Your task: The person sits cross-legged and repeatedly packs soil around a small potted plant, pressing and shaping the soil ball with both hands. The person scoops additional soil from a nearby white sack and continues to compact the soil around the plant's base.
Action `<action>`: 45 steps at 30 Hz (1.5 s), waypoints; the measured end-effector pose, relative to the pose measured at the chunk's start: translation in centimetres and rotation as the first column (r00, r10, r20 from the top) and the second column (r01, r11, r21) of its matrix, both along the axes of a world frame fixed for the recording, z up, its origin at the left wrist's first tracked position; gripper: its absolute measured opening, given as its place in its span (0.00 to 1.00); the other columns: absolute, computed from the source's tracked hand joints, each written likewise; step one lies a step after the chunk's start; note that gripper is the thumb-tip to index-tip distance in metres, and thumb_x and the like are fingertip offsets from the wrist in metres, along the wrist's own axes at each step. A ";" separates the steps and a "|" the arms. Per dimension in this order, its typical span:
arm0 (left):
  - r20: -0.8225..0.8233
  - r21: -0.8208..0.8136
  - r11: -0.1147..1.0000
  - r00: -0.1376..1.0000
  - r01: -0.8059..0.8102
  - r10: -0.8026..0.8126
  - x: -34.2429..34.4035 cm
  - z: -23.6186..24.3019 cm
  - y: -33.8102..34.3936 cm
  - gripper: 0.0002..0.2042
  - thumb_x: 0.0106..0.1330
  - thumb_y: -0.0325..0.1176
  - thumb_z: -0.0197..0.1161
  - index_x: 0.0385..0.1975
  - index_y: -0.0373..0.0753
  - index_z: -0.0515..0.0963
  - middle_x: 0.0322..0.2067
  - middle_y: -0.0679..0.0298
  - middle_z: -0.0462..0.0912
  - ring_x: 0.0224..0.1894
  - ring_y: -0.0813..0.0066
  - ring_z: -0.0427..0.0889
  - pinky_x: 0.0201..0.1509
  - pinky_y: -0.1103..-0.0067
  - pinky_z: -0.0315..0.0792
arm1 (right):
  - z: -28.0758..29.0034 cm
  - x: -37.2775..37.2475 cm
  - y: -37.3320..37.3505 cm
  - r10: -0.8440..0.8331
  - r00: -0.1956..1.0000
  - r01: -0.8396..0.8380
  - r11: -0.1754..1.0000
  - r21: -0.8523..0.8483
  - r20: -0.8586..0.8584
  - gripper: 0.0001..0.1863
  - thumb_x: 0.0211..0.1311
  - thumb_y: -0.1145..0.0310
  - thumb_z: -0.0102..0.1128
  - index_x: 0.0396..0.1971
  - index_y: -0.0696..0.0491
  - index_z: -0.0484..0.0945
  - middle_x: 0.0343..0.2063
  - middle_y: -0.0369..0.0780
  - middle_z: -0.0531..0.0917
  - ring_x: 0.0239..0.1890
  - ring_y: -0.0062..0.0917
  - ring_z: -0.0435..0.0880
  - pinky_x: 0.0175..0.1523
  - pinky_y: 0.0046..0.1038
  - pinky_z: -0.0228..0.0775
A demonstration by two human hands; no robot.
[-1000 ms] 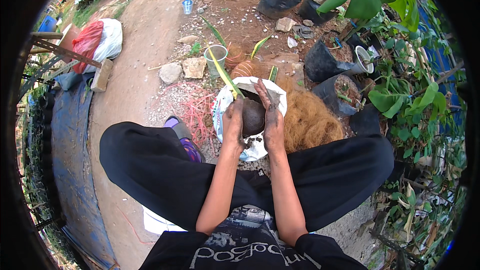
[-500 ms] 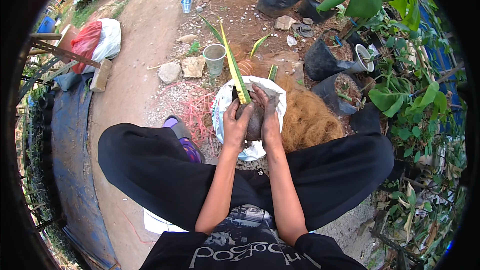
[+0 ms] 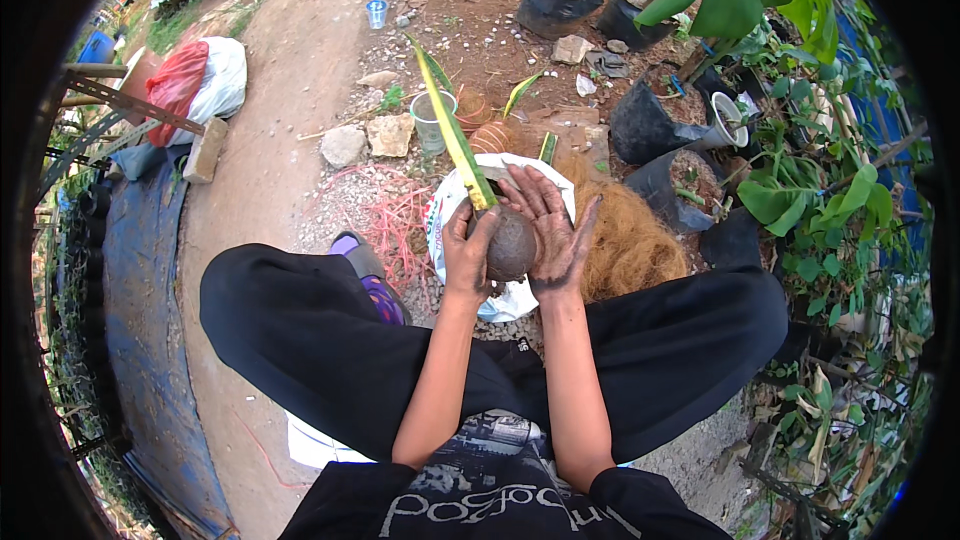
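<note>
A dark, rounded ball of soil [image 3: 512, 246] sits between my hands, above an open white sack [image 3: 512, 304]. From its top a long green leaf with yellow edges [image 3: 460, 148], like a snake plant's, slants up and to the left. My left hand [image 3: 466, 254] is closed round the ball's left side, thumb near the leaf's base. My right hand [image 3: 554, 234] lies open along the right side, fingers spread and palm smeared with dark soil. Brown coconut fibre [image 3: 636, 246] is heaped just right of the sack.
Pink plastic strings [image 3: 395, 230] lie left of the sack. Beyond it stand a clear plastic cup [image 3: 431, 124], stones [image 3: 390, 135] and fibre-wrapped balls [image 3: 492, 137]. Black plant bags [image 3: 640, 125] and leafy plants line the right. A red and white bundle [image 3: 215, 77] rests far left.
My right hand has opened and turned away from the soil ball, baring its palm and more of the ball. My left hand keeps its hold; the leaf tilts slightly further left.
</note>
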State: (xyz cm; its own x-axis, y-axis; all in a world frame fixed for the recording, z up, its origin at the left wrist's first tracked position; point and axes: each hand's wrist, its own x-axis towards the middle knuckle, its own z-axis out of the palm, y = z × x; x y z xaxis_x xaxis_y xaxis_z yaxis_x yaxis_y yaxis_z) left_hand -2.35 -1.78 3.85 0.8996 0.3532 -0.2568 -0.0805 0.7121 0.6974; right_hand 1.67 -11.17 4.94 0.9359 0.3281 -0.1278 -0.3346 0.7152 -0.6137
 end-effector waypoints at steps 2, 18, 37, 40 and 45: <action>0.107 -0.140 0.989 0.994 0.046 -0.031 -0.1 -0.4 0.2 0.14 0.62 0.28 0.60 0.46 0.32 0.73 0.39 0.59 0.80 0.40 0.74 0.79 0.48 0.78 0.73 | 0.1 -0.1 0.0 -0.126 0.992 0.125 0.970 -0.206 0.006 0.45 0.64 0.31 0.23 0.60 0.59 0.62 0.58 0.48 0.69 0.60 0.35 0.68 0.67 0.36 0.56; -0.031 -0.046 0.998 0.998 -0.053 0.051 0.4 -1.4 -0.3 0.11 0.67 0.33 0.57 0.42 0.33 0.75 0.36 0.62 0.80 0.36 0.79 0.78 0.41 0.82 0.73 | -0.4 -1.2 1.5 -0.079 0.989 0.118 0.932 -0.342 0.126 0.28 0.69 0.50 0.40 0.55 0.57 0.71 0.61 0.46 0.67 0.67 0.36 0.60 0.70 0.38 0.47; 0.031 0.863 0.489 0.978 -0.130 0.206 0.4 -0.8 -0.4 0.25 0.70 0.49 0.50 0.55 0.33 0.66 0.56 0.52 0.63 0.60 0.57 0.60 0.66 0.70 0.52 | 0.8 -1.3 -0.1 -0.072 0.997 0.055 0.883 -0.466 -0.018 0.22 0.68 0.55 0.49 0.42 0.61 0.79 0.41 0.42 0.81 0.41 0.23 0.79 0.50 0.25 0.70; 0.017 0.512 0.856 0.998 -0.063 0.063 0.5 -0.9 -0.4 0.24 0.70 0.48 0.51 0.54 0.33 0.68 0.53 0.55 0.69 0.57 0.64 0.66 0.64 0.72 0.56 | 0.7 -1.6 0.6 -0.077 0.926 0.327 0.655 -0.681 0.370 0.18 0.68 0.61 0.49 0.39 0.60 0.80 0.40 0.41 0.82 0.45 0.26 0.78 0.53 0.29 0.67; 0.000 0.109 0.993 0.999 0.034 -0.034 0.4 -1.1 0.2 0.15 0.65 0.34 0.58 0.46 0.32 0.74 0.43 0.56 0.79 0.46 0.69 0.78 0.53 0.76 0.71 | 0.7 -1.2 1.3 -0.120 0.874 0.383 0.765 -0.517 0.471 0.23 0.70 0.55 0.42 0.49 0.59 0.73 0.53 0.43 0.74 0.61 0.34 0.66 0.67 0.37 0.51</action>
State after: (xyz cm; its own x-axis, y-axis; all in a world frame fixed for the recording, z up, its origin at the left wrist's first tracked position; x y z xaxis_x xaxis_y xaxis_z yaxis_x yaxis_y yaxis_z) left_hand -1.93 -1.62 2.78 0.9120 0.3482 -0.2169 -0.0587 0.6340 0.7711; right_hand 0.51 -9.88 5.63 0.9819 0.0585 0.1801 0.1653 0.1994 -0.9659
